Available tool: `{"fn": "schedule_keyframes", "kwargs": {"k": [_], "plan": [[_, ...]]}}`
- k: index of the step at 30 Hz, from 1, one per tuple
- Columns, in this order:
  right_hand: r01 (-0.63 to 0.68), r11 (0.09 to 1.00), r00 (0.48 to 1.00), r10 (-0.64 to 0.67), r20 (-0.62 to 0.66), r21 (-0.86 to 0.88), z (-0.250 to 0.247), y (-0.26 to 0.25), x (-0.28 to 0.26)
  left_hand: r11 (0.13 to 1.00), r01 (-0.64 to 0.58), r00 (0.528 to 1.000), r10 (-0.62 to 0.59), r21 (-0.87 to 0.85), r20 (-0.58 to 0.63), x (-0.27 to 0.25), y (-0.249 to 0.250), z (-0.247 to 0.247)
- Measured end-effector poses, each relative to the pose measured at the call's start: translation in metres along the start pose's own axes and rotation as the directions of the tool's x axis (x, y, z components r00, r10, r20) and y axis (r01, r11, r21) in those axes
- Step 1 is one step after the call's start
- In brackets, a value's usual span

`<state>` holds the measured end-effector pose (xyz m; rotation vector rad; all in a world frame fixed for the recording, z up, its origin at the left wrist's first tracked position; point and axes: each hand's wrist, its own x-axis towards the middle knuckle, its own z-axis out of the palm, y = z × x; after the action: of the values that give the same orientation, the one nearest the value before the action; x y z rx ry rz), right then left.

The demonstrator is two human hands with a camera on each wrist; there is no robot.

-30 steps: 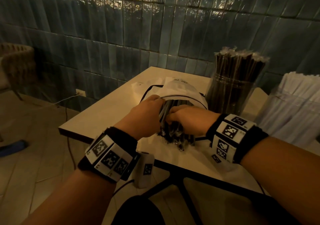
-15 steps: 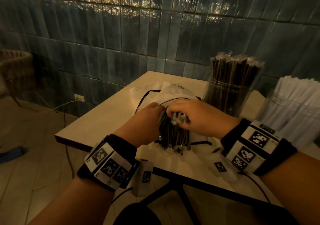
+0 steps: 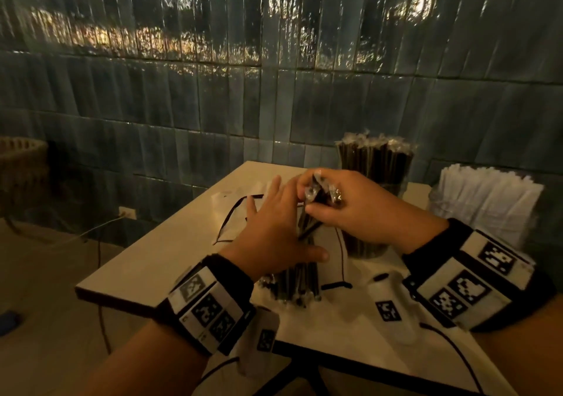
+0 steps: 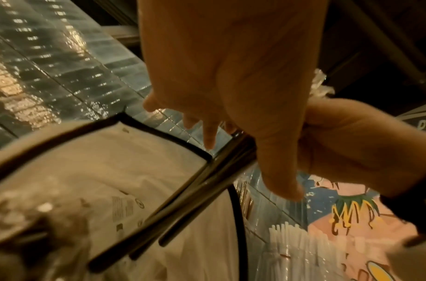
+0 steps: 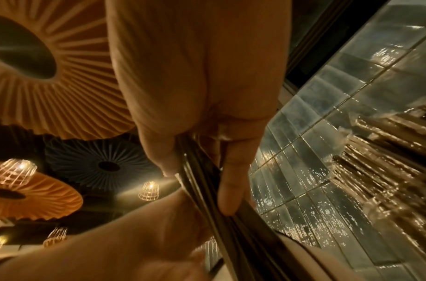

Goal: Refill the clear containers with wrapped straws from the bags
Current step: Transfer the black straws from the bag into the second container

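The right hand [image 3: 350, 210] grips a bundle of black plastic-wrapped straws [image 3: 307, 231] running steeply up from the counter [image 3: 158, 255], tops farthest; the left hand [image 3: 274, 228], fingers spread, rests against it.

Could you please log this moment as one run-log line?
right hand: grips black wrapped straws, lifting from bag | left hand: open beside bundle | black-straw container: full
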<state>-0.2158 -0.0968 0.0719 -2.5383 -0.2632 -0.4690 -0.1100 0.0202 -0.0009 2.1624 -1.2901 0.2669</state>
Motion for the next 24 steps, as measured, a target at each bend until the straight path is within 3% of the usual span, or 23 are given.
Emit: {"fn": "schedule_keyframes", "kwargs": {"k": [4,9,14,16,20,24], "plan": [[0.009,0.982,0.986,0.023,-0.166,0.189,-0.018,-0.005,-0.006,0.932,-0.015,0.998,-0.007,-0.363,-0.058,0.018,0.016,0.002],[0.035,0.983,0.938,0.03,-0.345,0.181,-0.033,-0.001,-0.006,0.867,-0.028,0.999,0.002,-0.498,-0.053,0.033,0.029,0.008],[0.12,0.992,0.785,-0.073,-0.615,0.035,-0.043,0.005,-0.005,0.837,-0.015,1.0,-0.003,-0.546,-0.031,0.045,0.039,0.013],[0.131,0.989,0.784,-0.143,-0.603,-0.065,-0.048,0.004,-0.004,0.834,-0.02,1.0,0.008,-0.552,-0.024,0.047,0.041,0.016],[0.039,0.924,0.863,-0.223,-0.453,-0.38,-0.052,0.002,-0.005,0.817,-0.015,1.0,0.008,-0.577,-0.015,0.049,0.045,0.017],[0.013,0.935,0.84,-0.202,-0.504,-0.354,-0.055,0.007,-0.012,0.746,-0.013,0.999,0.038,-0.665,0.023,0.051,0.05,0.018]]}}
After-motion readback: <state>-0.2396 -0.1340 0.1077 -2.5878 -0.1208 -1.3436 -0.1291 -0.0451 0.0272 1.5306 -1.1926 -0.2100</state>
